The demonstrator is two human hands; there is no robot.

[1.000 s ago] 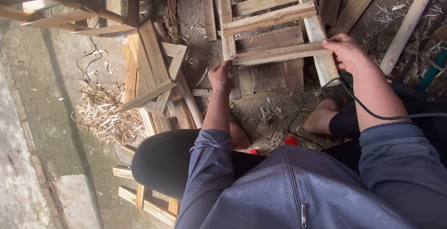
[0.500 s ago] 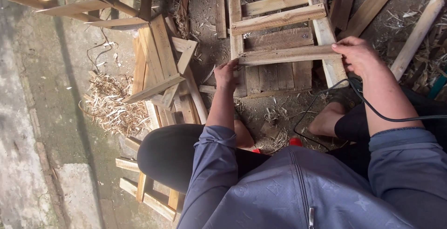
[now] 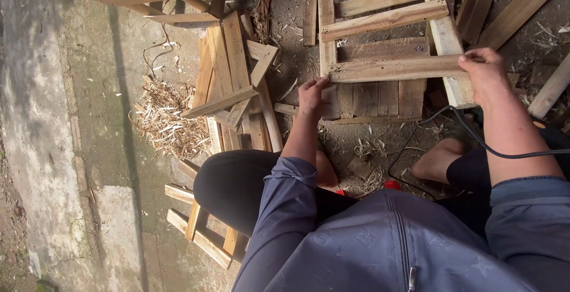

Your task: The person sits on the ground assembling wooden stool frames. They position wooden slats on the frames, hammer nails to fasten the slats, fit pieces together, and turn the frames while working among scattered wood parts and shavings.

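Your two hands, left [image 3: 313, 95] and right [image 3: 484, 75], each grip pinching one slat [image 3: 395, 69] end; three slats cross frame [image 3: 445, 36].

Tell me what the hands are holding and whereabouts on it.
A wooden slat, laid across the frame: left hand grips its left end, right hand its right end.

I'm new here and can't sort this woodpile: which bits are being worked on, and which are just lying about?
In hand:
left hand and right hand, one at each end of a wooden slat
slatted frame beneath it

Lying about:
loose boards
wood shavings
black cable
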